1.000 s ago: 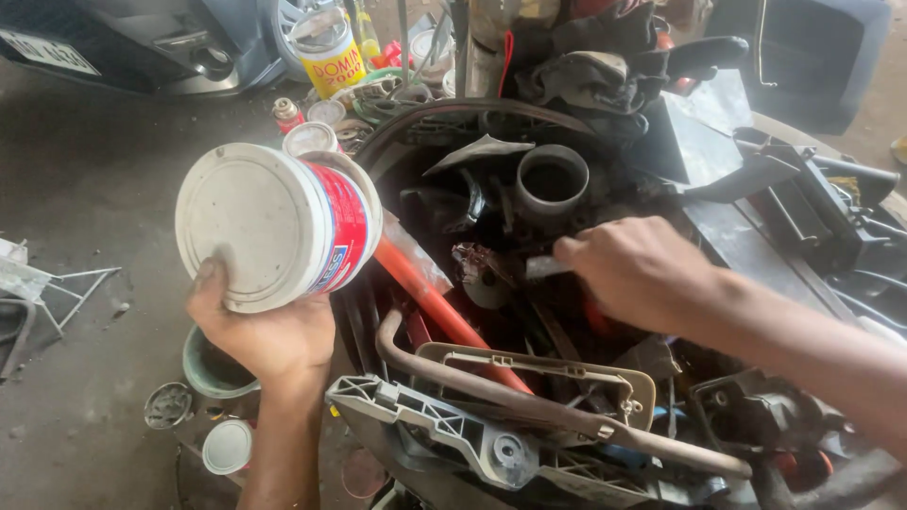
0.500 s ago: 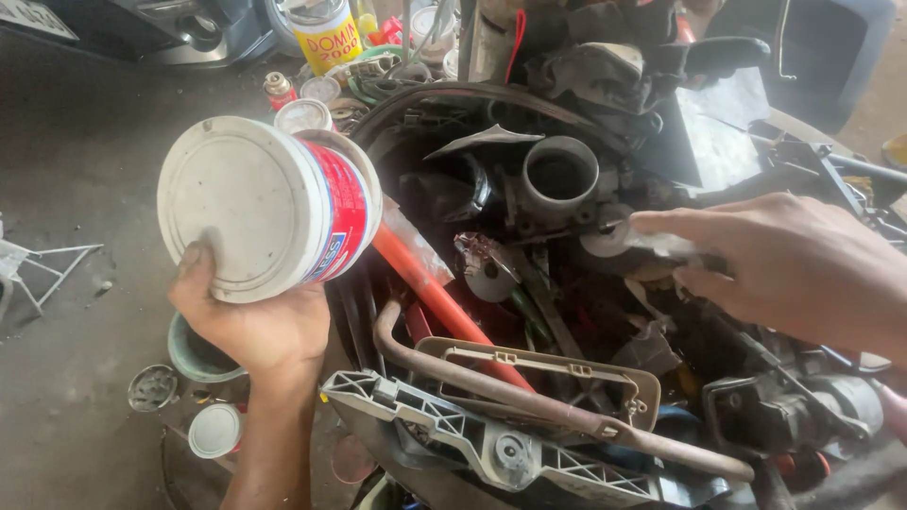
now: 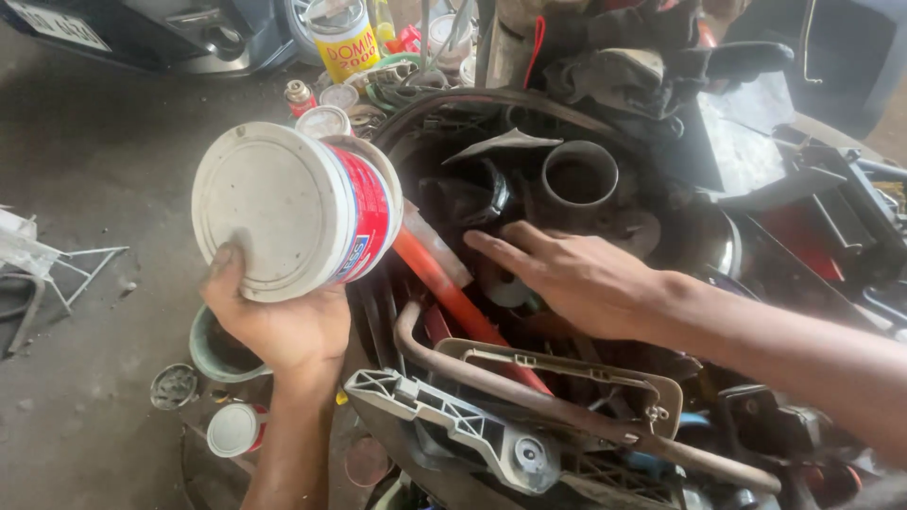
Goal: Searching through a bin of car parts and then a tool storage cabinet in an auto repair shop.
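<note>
One tub (image 3: pixel 298 210) in play: white plastic, red label band, held tipped on its side over the stripped scooter's frame, base facing the camera. Left hand (image 3: pixel 279 326) cups it from below, fingers clenched around the lower wall, thumb on the base rim. Probably light, rigid and smooth-walled (could be greasy, can't tell), so grip at the rim edge is safest. Right hand (image 3: pixel 572 274) lies open and flat, grasping nothing, on dark parts below the grey intake pipe (image 3: pixel 578 177). Orange tube (image 3: pixel 463 307) runs between them.

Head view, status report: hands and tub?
Left hand grips white-and-red tub, tipped sideways. Right hand flat, empty, inside scooter frame below black intake tube. Orange tube between them.
</note>
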